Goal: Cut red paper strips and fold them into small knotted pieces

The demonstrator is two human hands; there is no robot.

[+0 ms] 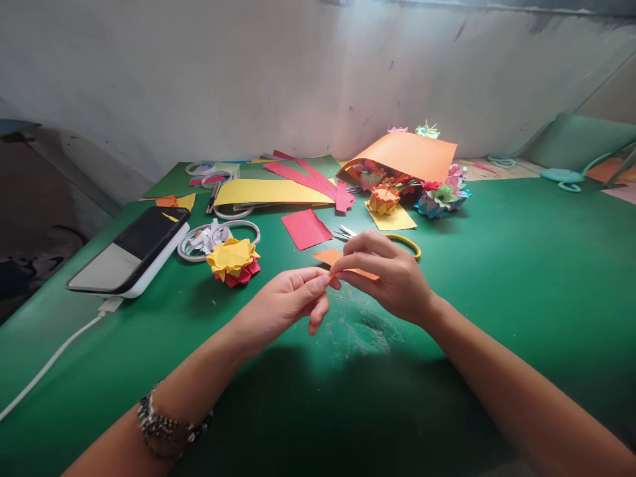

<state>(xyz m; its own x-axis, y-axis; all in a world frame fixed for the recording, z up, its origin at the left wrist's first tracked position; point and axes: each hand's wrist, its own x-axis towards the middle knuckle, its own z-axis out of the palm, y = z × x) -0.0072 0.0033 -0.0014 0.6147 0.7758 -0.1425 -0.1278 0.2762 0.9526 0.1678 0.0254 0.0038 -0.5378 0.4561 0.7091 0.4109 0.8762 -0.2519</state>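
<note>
My left hand (293, 298) and my right hand (385, 271) meet over the middle of the green table. Both are closed in a pinch on a small orange piece of paper (332, 277), mostly hidden by the fingertips. Behind my right hand an orange paper sheet (325, 256) shows in part. Just beyond lie scissors with a yellow handle (415, 246), partly covered by that hand. A red paper square (307, 229) is farther back. Left of my left hand sits a folded paper flower (233, 262), yellow above and red below.
A phone (132, 248) rests on a white block with a cable (54, 361) at the left. Tape rings (242, 224) and yellow paper (273, 192) lie toward the back. An orange-wrapped bundle (405, 156) of paper flowers and an orange-yellow paper flower (384, 199) stand back right.
</note>
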